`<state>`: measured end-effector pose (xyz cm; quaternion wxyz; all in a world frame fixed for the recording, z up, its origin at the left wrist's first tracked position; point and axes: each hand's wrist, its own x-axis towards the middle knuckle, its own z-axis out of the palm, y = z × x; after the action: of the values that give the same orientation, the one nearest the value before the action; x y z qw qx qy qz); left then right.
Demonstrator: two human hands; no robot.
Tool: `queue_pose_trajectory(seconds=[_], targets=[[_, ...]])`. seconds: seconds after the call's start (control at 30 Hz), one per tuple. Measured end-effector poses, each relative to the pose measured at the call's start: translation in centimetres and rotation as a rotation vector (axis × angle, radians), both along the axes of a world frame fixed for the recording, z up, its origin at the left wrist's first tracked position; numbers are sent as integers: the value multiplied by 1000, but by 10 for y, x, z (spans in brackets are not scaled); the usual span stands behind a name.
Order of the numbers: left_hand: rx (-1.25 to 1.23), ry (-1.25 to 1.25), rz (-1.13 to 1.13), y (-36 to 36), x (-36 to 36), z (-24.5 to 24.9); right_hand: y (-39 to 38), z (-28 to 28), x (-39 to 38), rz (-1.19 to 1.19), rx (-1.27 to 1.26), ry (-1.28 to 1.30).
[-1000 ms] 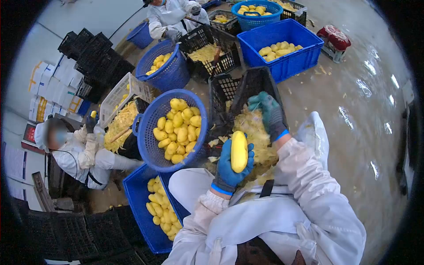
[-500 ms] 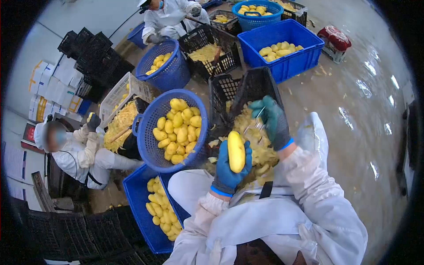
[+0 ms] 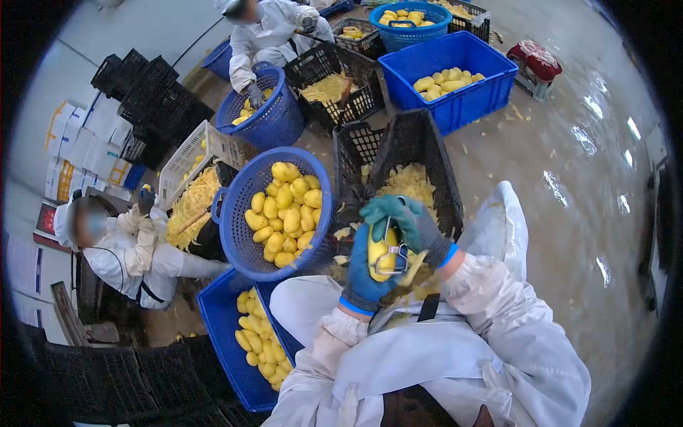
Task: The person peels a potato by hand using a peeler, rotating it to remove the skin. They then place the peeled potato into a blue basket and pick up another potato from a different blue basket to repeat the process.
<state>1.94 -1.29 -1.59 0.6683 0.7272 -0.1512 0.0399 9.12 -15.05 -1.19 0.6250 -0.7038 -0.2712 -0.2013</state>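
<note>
Wrapped in a blue glove, my left hand (image 3: 364,270) grips a yellow potato (image 3: 378,250) from the left side. My right hand (image 3: 404,219), in a green and grey glove, holds a metal peeler (image 3: 400,257) whose frame lies over the potato's lower part. The right-hand fingers cover the potato's far end. Both hands are above a black crate (image 3: 447,186) that contains pale yellow peelings (image 3: 411,186). To the left stands a blue perforated basket (image 3: 231,238) heaped with yellow potatoes (image 3: 286,210).
A blue bin (image 3: 215,302) of potatoes stands by my left knee, and another blue bin (image 3: 462,114) lies ahead. Two co-workers in white, one at left (image 3: 121,249) and one ahead (image 3: 274,32), sit near baskets. A red-topped stool (image 3: 535,62) stands far right.
My right hand has moved left and down, bringing the peeler onto the potato. The left hand still holds the potato. The co-worker ahead now reaches into a basket.
</note>
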Motion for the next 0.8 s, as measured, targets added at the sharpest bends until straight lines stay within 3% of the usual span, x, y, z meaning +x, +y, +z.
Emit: queue_pose_trajectory(seconds=[0.07,0.13,0.17,0.23,0.3,0.37,0.4,0.5,0.57,0.63,0.67,0.7,0.8], targets=[[-224,255,-65,-1,-4,11,-3,-2,10,83,263,314],[-285,308,-159,7,-2,9,-20,2,35,61,628,657],[-314,337,-205,9,-1,14,-27,0,39,50,674,670],[-105,154,-87,3,-6,27,-37,-4,47,31,768,696],[109,-75,31,0,-2,27,-13,18,16,86,649,712],[126,-144,25,-5,-4,22,3,18,2,200,574,753],[38,-87,-27,-10,-7,20,-6,-2,17,142,414,601],[-466,522,-177,3,-3,21,-43,-19,58,-73,748,716],[-759,909,-220,13,7,8,-41,-1,53,63,715,632],[-589,736,-221,11,8,-3,-21,15,34,259,565,584],[-510,643,-268,13,9,-8,-11,23,27,149,505,730],[-430,554,-312,15,7,-10,-17,11,36,75,565,697],[-368,518,-78,15,3,8,-40,-18,66,-56,817,664]])
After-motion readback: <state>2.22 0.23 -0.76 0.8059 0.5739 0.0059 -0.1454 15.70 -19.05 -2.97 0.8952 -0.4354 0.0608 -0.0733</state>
